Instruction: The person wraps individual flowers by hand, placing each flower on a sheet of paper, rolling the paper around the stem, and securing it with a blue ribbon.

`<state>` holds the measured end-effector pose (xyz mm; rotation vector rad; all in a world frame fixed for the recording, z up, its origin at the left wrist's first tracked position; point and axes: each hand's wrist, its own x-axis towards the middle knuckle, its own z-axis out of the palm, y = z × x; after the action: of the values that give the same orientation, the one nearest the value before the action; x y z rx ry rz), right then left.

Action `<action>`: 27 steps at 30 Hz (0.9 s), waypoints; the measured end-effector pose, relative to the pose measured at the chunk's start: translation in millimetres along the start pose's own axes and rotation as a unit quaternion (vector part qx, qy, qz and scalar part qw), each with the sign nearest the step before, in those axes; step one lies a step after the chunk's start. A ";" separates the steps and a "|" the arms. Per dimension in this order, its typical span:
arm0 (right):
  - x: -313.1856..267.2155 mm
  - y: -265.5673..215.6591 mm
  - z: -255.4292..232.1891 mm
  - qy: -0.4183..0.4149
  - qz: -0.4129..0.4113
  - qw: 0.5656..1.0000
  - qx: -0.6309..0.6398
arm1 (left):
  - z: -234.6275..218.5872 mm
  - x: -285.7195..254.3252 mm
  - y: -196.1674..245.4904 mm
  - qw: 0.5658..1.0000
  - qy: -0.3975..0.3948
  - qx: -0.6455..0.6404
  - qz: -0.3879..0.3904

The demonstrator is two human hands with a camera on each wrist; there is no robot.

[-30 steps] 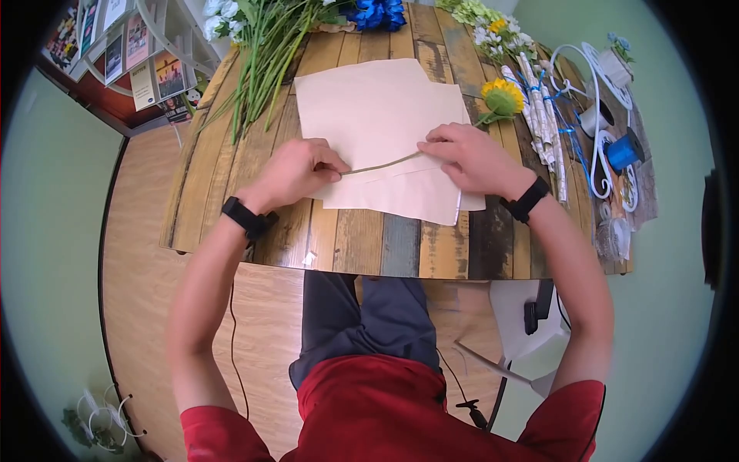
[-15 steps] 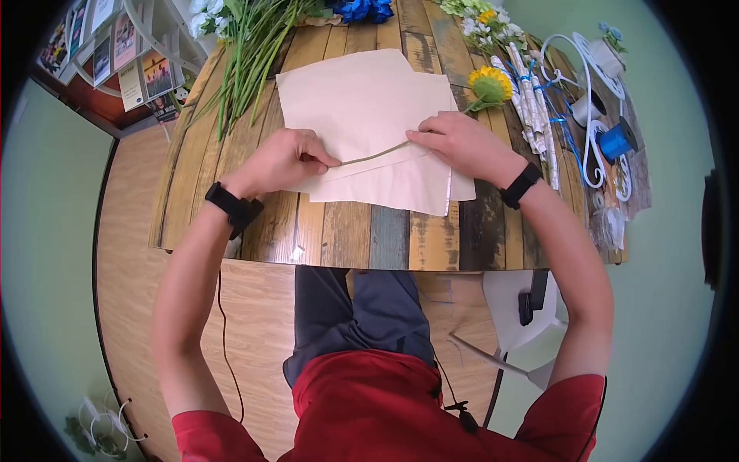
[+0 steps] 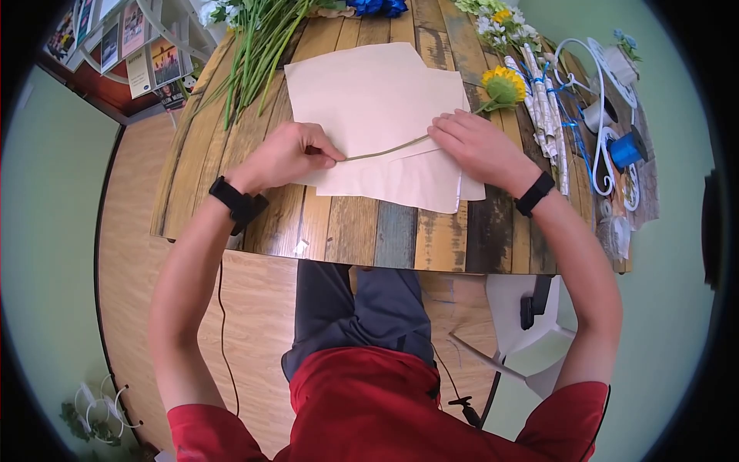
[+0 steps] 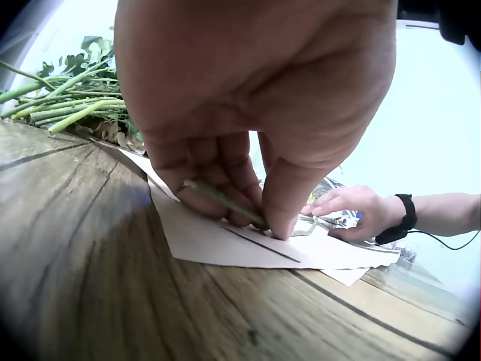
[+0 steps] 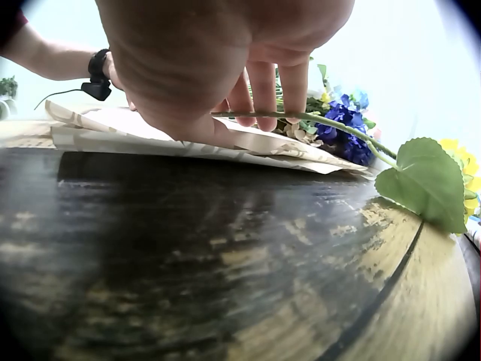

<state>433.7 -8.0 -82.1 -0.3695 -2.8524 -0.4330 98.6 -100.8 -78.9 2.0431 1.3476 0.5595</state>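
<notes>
A sunflower (image 3: 504, 86) with a long green stem (image 3: 385, 151) lies slantwise over cream wrapping paper (image 3: 362, 92), its yellow bloom beyond the right edge. At the stem's lower end, my left hand (image 3: 292, 154) pinches it between thumb and fingers; the cut tip (image 4: 197, 186) sticks out in the left wrist view. My right hand (image 3: 483, 146) lies nearer the bloom, its fairly straight fingers touching the stem and the thumb apart from them over the paper. In the right wrist view a broad green leaf (image 5: 428, 184) hangs beside the bloom.
Long green stems (image 3: 265, 58) lie at the back left, blue flowers (image 3: 377, 6) at the back. Along the right stand rolled printed papers (image 3: 545, 115), a white curled metal rack (image 3: 600, 131) and a blue ribbon spool (image 3: 627, 146). The wooden table's front edge (image 3: 369, 269) is near my body.
My right hand's fingers have shifted from pinching the stem to lying flatter over it. The left hand keeps its pinch on the stem end, and the sunflower stays over the paper.
</notes>
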 end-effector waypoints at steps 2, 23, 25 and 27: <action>0.2 -0.2 -2.7 0.015 -0.003 1.000 -0.020 | 0.9 -2.4 0.2 1.000 0.011 0.006 0.007; 0.3 0.4 1.0 -0.065 0.039 0.993 0.091 | 28.5 -30.8 22.0 0.913 0.120 0.359 0.151; 1.7 -1.1 -10.9 -0.051 0.054 0.990 0.120 | 25.4 -29.4 28.3 0.933 0.160 0.281 0.156; 1.6 -0.5 -13.6 -0.036 0.070 0.986 0.150 | 22.5 -26.8 20.8 0.947 0.152 0.252 0.129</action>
<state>434.6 -12.4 -69.2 -0.5320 -2.8749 0.0384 116.3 -137.4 -80.8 2.6641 1.5267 0.7253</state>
